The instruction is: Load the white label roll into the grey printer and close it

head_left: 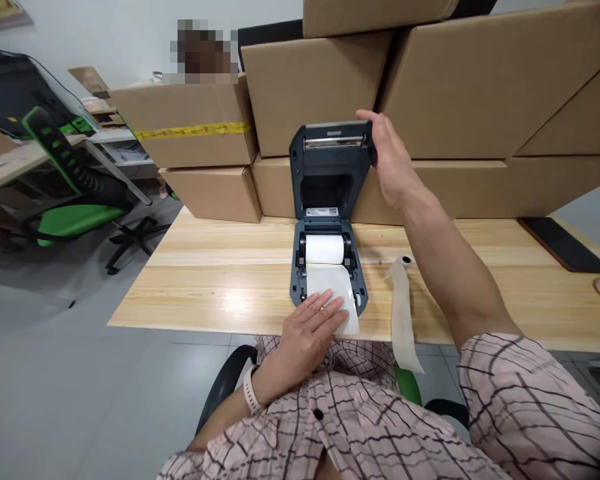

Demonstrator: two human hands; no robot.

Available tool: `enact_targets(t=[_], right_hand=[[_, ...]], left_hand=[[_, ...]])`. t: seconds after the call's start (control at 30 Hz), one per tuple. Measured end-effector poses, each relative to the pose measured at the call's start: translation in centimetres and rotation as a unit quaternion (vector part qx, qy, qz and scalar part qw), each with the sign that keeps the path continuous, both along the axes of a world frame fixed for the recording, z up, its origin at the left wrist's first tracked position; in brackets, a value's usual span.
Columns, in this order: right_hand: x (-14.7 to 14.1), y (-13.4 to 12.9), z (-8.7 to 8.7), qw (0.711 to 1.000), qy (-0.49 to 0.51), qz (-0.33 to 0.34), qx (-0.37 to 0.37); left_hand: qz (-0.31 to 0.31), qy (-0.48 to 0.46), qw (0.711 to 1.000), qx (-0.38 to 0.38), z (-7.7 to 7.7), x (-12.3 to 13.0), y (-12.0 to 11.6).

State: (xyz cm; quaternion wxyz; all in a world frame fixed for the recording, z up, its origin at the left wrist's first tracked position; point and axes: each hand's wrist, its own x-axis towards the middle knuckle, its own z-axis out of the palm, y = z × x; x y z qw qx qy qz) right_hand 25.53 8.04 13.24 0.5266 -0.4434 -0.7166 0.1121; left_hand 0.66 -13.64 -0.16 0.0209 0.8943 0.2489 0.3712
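Observation:
A dark grey label printer [296, 280] stands on the wooden table with its lid [330, 160] raised. Inside sits a roll of white label paper [325, 249], and its loose strip [330, 279] runs forward over the printer's front edge. My left hand [313, 327] lies flat on that strip, fingers stretched out. At the lid's upper right corner, my right hand [391, 157] grips the edge; some of its fingers are hidden behind the lid. To the right of the printer, a used-looking paper strip [403, 320] trails from a small core [405, 261] and hangs over the table's front edge.
Stacked cardboard boxes [315, 87] wall off the back of the wooden table [205, 280]. A dark flat tablet-like object [563, 243] lies at the right. On the left are a green office chair [80, 217] and another desk. A person's head [205, 53] shows behind the boxes.

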Motion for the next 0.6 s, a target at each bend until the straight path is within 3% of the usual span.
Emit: enact_targets(t=[0.1, 0.2, 0.3, 0.4, 0.5, 0.6], right_hand=[[-0.4, -5.5, -1.0, 1.000, 0.022, 0.010, -0.012], [-0.6, -11.7, -2.6, 0.997, -0.054, 0.059, 0.016], [-0.8, -16.1, -5.1, 0.982, -0.166, 0.082, 0.046], [-1.1, -18.3, -7.9, 0.965, -0.242, 0.079, 0.070], [-1.5, -19.2, -10.0, 0.964, -0.249, 0.068, 0.068], [-1.8, -19.8, -11.2, 0.965, -0.249, 0.056, 0.065]], left_hand=[[-0.007, -0.042, 0.999, -0.001, 0.0, 0.3, 0.0], [-0.001, -0.084, 0.996, 0.016, 0.0, 0.4, -0.2], [0.053, -0.119, 0.988, 0.081, -0.4, 0.3, -0.8], [0.099, -0.142, 0.976, 0.130, -0.8, -0.3, -1.3], [0.097, -0.169, 0.970, 0.142, -0.5, -1.0, -0.7], [0.098, -0.209, 0.971, 0.055, 0.4, -1.1, 1.4]])
